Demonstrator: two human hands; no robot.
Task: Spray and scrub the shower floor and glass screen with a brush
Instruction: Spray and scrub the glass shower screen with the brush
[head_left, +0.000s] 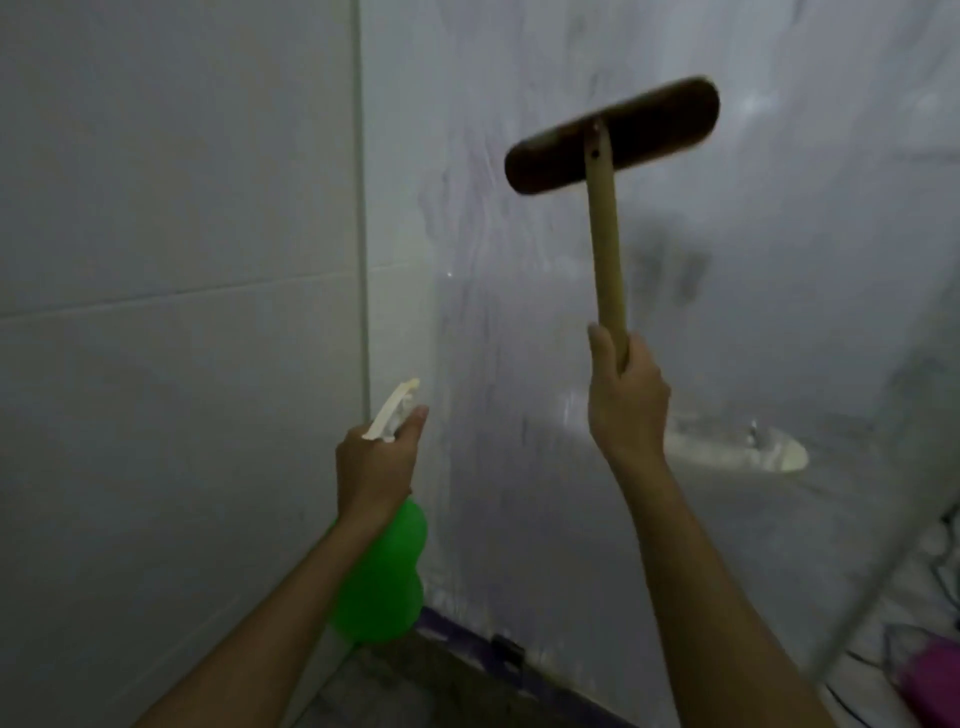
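1. The right hand (626, 400) is raised, its fingers wrapped round the lower end of a pale wooden handle (605, 234).
2. That handle belongs to a brush (613, 136) whose dark, long head sits tilted at the top, up against the glass screen (519, 364); whether the bristles actually touch the glass is hard to tell in the dim, blurred view.
3. The left hand (376, 467) grips the neck of a green spray bottle (387, 577), with one finger stretched forward beside the white trigger nozzle (392, 410), which points up towards the glass.
4. The bottle is held lower and to the left of the brush, the two well apart.
5. The glass looks streaked and cloudy.
6. Left of it stands a pale tiled wall (182, 312).
7. A dark strip (467, 636) runs along the foot of the glass, with the shower floor (395, 680) just below.
8. Something pink (935, 680) shows at the lower right edge.
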